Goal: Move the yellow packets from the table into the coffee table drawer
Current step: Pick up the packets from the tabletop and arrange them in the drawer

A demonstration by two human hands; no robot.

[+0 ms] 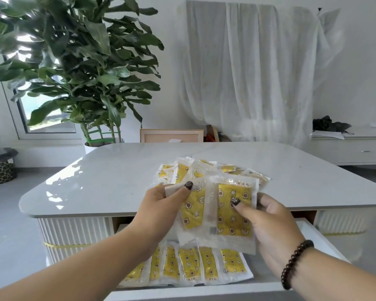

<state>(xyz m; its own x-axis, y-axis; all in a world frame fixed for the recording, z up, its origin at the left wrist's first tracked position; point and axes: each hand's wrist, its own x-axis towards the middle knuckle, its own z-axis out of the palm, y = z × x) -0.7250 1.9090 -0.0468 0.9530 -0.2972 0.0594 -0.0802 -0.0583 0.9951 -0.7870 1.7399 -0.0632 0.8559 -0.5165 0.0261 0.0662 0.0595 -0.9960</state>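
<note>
Held packets: two yellow packets (224,216) over my open drawer (313,240).
Drawer row: about six packets (189,265).
Table pile (206,170): uncountable.
Left hand (161,209): thumb pinching one.
Right hand (271,224): thumb pinching other.

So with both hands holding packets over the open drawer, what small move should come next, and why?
Probably lower the held packets into the open drawer beside the row of packets already there. The left hand and right hand grip them just above it, and a pile still waits on the table.
</note>
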